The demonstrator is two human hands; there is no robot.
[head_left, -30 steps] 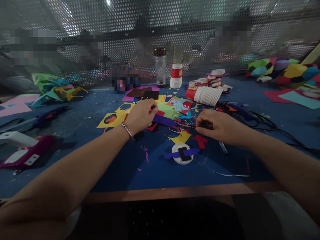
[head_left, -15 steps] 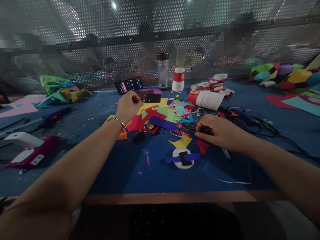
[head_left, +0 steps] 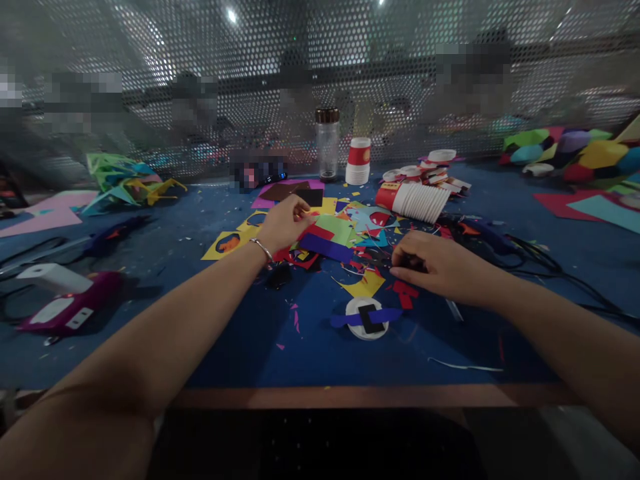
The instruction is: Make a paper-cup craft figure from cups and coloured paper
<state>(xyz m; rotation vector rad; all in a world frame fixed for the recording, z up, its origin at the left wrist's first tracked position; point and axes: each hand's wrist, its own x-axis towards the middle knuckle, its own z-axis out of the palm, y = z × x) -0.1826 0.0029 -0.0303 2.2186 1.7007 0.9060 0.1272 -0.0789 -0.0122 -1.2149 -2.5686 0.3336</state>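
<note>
My left hand (head_left: pixel 286 225), a bracelet at its wrist, reaches over a pile of coloured paper scraps. Its fingers are bent with the tips close together by red and light green paper (head_left: pixel 337 228); whatever they pinch is hidden. To the right, my right hand (head_left: pixel 427 261) rests on the table with fingers curled round something dark that I cannot make out. A purple paper strip (head_left: pixel 325 247) lies between the hands. Nearer me is a white disc (head_left: pixel 354 326), crossed by a blue-purple strip (head_left: pixel 393 315) and a black paper piece (head_left: pixel 371 320).
A clear bottle (head_left: pixel 328 150), an upright cup stack (head_left: pixel 358 160) and a fallen cup stack (head_left: pixel 420 202) stand or lie behind the pile. Glue guns with cords (head_left: pixel 493 239) lie on both sides. A magenta power strip (head_left: pixel 67 308) is at left. A perforated metal screen (head_left: pixel 300 67) closes the back.
My left hand has moved right and slightly nearer over the paper pile, uncovering yellow sheets with cut-out ovals at its left. My right hand stays in place.
</note>
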